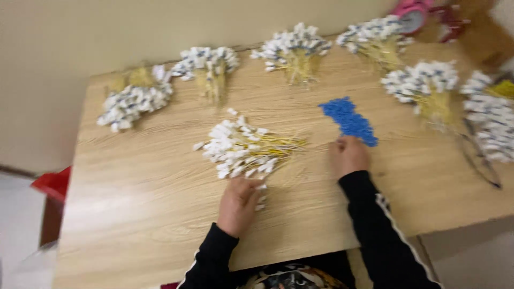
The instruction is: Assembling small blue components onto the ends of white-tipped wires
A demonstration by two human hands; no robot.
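tagged sticks blurry | L hand grip unclear | R hand at blue bits, grip unclear

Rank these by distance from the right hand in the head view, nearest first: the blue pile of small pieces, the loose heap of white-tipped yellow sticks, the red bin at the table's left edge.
1. Blue pile of small pieces: at the right hand's fingertips.
2. Loose heap of white-tipped yellow sticks: to its left, table centre.
3. Red bin: far left, beyond the table edge.
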